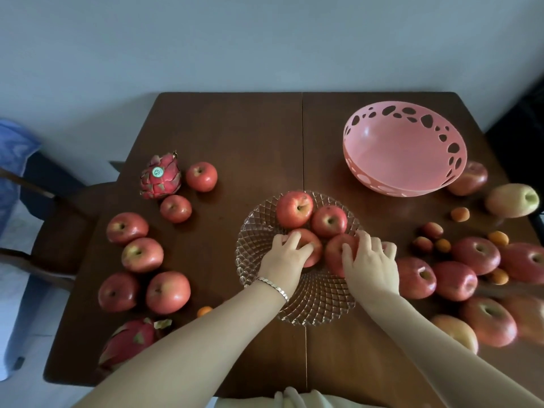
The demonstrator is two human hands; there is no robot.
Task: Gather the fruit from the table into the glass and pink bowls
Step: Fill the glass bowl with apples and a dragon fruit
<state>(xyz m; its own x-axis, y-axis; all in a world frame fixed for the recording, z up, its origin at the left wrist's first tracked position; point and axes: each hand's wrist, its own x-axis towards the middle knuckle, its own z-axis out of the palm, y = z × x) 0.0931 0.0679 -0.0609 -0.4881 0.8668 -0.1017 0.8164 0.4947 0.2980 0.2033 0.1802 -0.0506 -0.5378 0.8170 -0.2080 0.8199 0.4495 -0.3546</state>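
two apples are gripped inside the glass bowl (259, 231), one by left hand (287, 257), one by right hand (372, 260); loose apples are crowded both sides, pink bowl (403, 151) behind-right.

Both forearms are bare to the bottom edge of the view, with no sleeves showing. The left hand (284, 257) has a thin silvery chain bracelet (272, 287) around its wrist. The right hand (371, 262) wears nothing. A pale, possibly cream garment (297, 399) shows at the bottom centre.
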